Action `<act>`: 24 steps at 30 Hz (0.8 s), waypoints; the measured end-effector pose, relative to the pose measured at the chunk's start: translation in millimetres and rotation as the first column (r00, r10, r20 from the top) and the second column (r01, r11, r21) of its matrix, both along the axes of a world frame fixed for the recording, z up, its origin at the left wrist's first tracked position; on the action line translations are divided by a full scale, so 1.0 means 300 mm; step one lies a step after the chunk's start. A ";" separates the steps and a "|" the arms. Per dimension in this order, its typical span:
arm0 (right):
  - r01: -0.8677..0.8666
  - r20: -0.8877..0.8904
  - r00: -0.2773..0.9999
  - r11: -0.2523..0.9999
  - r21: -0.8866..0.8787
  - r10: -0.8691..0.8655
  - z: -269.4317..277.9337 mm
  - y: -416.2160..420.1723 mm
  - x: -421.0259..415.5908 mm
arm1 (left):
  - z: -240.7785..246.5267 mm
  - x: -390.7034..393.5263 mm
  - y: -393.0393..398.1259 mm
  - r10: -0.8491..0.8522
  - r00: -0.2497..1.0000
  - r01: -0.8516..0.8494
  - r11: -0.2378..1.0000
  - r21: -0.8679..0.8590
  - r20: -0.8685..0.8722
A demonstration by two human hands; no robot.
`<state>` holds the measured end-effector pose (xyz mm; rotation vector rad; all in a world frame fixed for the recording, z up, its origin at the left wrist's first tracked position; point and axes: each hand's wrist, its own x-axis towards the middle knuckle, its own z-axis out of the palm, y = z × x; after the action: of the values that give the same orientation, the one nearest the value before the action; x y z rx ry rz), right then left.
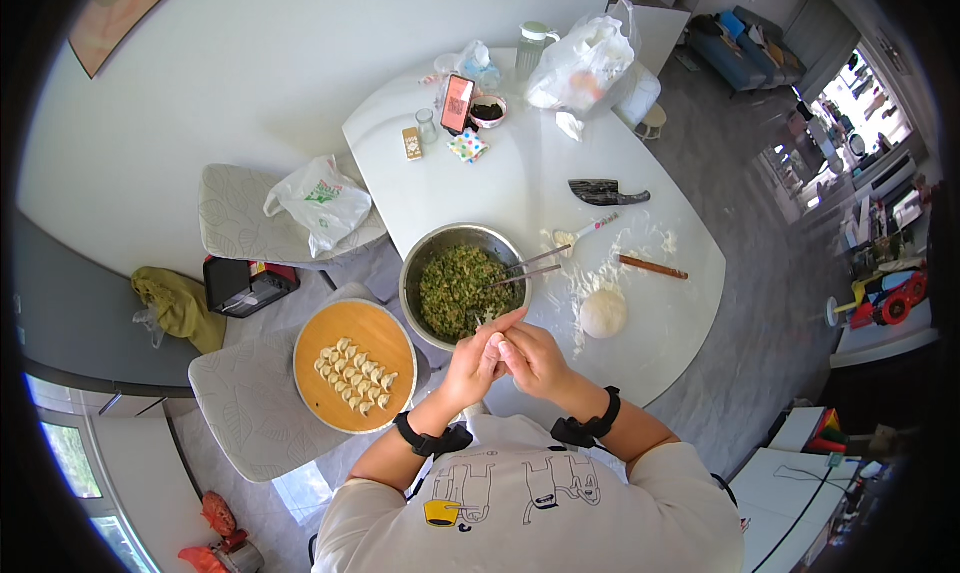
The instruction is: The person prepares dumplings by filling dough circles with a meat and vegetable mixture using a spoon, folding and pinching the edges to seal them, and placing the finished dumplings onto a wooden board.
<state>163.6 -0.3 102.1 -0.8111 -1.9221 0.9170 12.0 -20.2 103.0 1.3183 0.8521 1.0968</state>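
My left hand (474, 363) and my right hand (534, 355) meet in front of my chest, thumbs and fingers pressed together; whatever lies between them is hidden. Just beyond them is a steel bowl (409, 303) of chopped green filling (461, 288), with chopsticks (536, 273) leaning over its right rim. A ball of dough (603, 313) rests on the floured table to the right, near a wooden rolling pin (653, 266) and a spoon (585, 232) holding flour. Several folded dumplings (360, 374) stand in rows on a round wooden board (330, 333) at the left.
A black cleaver (606, 192) lies farther back on the white table (480, 190). Behind are a propped phone (456, 104), a glass jar (426, 126), a lidded pitcher (532, 48) and a plastic bag (585, 63). Upholstered chairs (240, 415) stand at the left, one bearing another plastic bag (322, 202).
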 end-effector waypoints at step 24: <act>-0.222 -0.036 0.975 0.975 -0.009 0.221 0.018 0.013 0.035 | 0.087 0.003 -0.058 -0.006 0.978 0.033 0.991 0.128 -0.206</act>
<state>174.2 3.5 107.4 -0.5912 -2.0061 1.0700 12.8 -37.6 129.3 1.5667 0.9290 1.0267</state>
